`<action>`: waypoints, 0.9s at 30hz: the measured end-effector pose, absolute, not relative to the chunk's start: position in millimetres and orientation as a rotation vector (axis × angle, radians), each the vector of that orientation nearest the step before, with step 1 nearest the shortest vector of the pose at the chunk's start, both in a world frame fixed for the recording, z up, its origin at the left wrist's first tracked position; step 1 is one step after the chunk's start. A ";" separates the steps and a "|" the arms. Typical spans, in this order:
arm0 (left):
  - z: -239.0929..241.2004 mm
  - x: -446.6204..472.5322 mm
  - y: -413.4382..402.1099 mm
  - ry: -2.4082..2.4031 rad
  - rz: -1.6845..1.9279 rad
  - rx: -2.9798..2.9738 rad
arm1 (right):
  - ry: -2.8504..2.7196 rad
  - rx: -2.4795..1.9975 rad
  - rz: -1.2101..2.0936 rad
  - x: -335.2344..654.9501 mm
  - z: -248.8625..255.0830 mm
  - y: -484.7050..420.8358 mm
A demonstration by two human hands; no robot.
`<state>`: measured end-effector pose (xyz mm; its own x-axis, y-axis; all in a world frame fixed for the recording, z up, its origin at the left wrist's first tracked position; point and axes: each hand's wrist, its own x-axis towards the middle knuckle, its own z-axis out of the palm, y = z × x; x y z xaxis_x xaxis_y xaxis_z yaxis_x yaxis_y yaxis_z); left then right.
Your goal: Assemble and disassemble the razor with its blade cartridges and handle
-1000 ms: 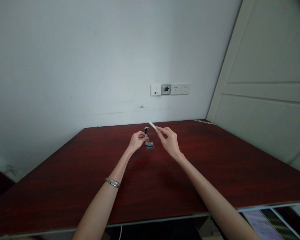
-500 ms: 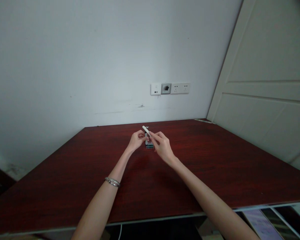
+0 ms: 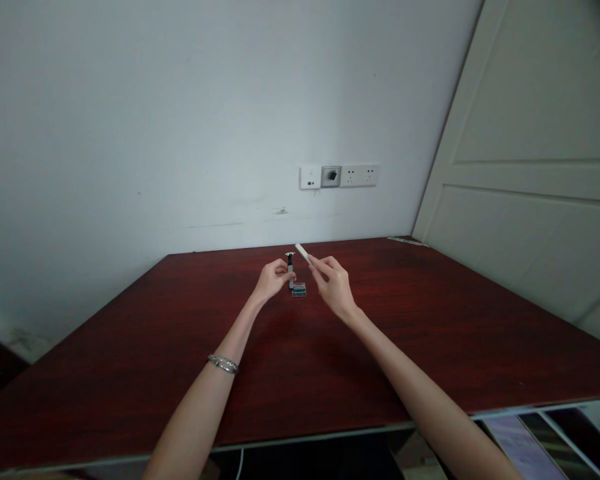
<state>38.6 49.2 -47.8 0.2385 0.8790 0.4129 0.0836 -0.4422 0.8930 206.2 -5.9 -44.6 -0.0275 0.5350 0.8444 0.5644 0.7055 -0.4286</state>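
My left hand (image 3: 274, 278) pinches the grey-and-black handle of an upright razor (image 3: 290, 263), whose short crosswise head is at the top. Held between the fingertips of my right hand (image 3: 334, 283) is a slim white stick-like thing (image 3: 302, 253). It tilts up toward the left, and its far end is apart from the razor's head. Its exact kind does not show. Just right of the razor's lower end, a small clear box (image 3: 299, 290) with something dark greenish in it lies on the table.
The dark red wooden table (image 3: 180, 333) reaches back to a white wall with a row of sockets (image 3: 340, 176). A pale door (image 3: 530, 200) stands along the right side. Beneath the front edge are a white cable (image 3: 241, 463) and some flat panels (image 3: 517, 440).
My right hand has moved right with the white stick, away from the razor, so the razor's head now shows fully. My left hand stays almost in place.
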 end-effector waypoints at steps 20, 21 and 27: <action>-45.1 37.1 44.5 0.851 1.202 1.682 | -1.795 -0.990 -0.069 216.0 -43.3 2.7; -45.1 37.2 44.2 0.858 1.194 1.679 | -1.781 -1.007 -0.080 216.0 -42.8 2.9; -45.7 37.2 45.8 0.847 1.198 1.692 | -1.748 -0.979 -0.086 212.1 -39.4 4.5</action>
<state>37.2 45.8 -45.7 0.3046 0.8826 0.3582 0.0429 -0.3884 0.9205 212.1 4.5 -39.4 -0.0821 0.5656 0.8206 0.6435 0.6589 -0.3897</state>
